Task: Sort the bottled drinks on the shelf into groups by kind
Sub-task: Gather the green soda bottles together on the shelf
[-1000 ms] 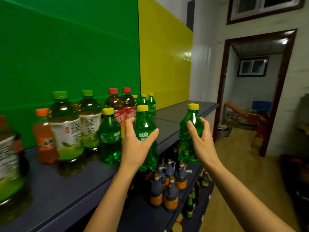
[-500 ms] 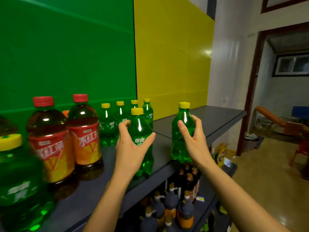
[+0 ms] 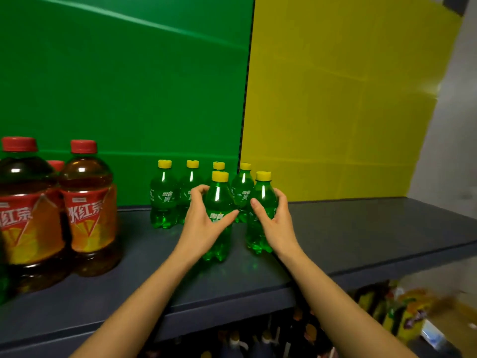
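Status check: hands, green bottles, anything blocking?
Left hand on one green bottle, right hand on another. Both stand on the shelf before four like bottles. Nothing blocking.

The green bottles (image 3: 218,202) are glossy clear plastic with smooth yellow caps (image 3: 220,176). The tea bottles (image 3: 89,202) carry shiny printed labels. The grey shelf (image 3: 361,236) looks smooth, faintly reflective near its front edge.

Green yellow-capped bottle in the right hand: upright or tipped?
Upright. The green yellow-capped bottle in the right hand stands base-down on the grey shelf, cap on top.
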